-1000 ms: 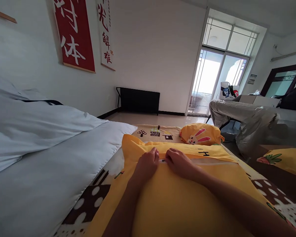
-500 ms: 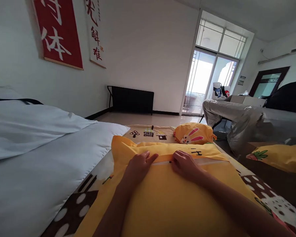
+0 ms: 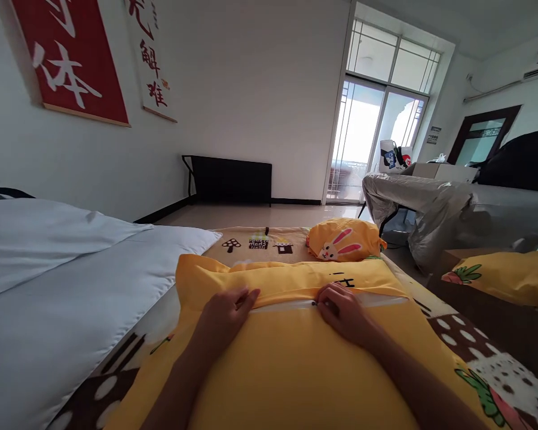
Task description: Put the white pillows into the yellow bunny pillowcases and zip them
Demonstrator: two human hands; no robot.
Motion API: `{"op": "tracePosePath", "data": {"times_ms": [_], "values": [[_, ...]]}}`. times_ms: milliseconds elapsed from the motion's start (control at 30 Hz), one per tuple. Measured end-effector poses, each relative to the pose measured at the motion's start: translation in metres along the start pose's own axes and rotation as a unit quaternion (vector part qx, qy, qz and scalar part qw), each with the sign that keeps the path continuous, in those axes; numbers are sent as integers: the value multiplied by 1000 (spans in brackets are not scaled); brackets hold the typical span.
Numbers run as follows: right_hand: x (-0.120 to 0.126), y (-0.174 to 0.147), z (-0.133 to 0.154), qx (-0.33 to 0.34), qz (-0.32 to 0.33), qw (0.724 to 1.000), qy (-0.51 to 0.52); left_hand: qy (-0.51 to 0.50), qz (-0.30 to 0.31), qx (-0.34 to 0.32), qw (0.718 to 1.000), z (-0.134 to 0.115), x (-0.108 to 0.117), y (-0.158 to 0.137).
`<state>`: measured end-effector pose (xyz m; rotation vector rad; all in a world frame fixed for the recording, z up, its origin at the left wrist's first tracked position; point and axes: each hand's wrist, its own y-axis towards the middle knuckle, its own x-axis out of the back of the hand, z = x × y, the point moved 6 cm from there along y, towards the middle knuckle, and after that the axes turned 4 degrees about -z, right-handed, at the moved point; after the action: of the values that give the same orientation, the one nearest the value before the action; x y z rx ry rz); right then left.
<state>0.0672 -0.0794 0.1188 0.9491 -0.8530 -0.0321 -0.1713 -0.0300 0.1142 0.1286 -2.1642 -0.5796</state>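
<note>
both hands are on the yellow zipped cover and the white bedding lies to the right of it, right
Not quite: in the head view the white bedding lies to the left of the yellow zipped cover, not to the right. The rest holds: the left hand and the right hand are both on the cover.

The pillowcase (image 3: 296,358) is yellow with a green-and-pink carrot print, the blanket (image 3: 466,340) brown, cream and white with spots, and the quilt (image 3: 85,310) plain white.
</note>
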Motion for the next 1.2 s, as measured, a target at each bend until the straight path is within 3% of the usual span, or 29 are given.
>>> {"op": "tracePosePath", "data": {"times_ms": [100, 167, 233, 333, 400, 533, 633, 733, 900, 1033, 1200], "values": [[0, -7, 1, 8, -39, 999, 16, 36, -57, -33, 997, -12, 13, 0], [2, -8, 3, 19, -46, 999, 17, 67, -129, -83, 986, -33, 27, -9], [5, -8, 3, 23, -53, 998, 19, 85, -163, -149, 972, -62, 30, -27], [12, -9, 3, 43, -73, 996, 8, 125, -98, -244, 957, -106, 7, -55], [16, -10, 6, 65, -89, 994, -7, 191, -41, -262, 945, -127, -15, -62], [23, -13, 13, 92, -109, 988, -52, 326, 62, -174, 927, -153, -38, -42], [28, -12, 17, 98, -112, 985, -83, 335, 117, -137, 925, -167, -46, -24], [33, -11, 16, 94, -117, 983, -102, 277, 116, -158, 941, -168, -58, -17], [34, -10, 2, 54, -107, 988, -101, 121, 56, -200, 971, -146, -68, -16], [30, -11, -6, 21, -101, 989, -104, 130, 25, -135, 982, -129, -63, -9], [18, -11, -9, 33, -84, 991, -101, 155, 23, -98, 983, -114, -67, 0]]}}
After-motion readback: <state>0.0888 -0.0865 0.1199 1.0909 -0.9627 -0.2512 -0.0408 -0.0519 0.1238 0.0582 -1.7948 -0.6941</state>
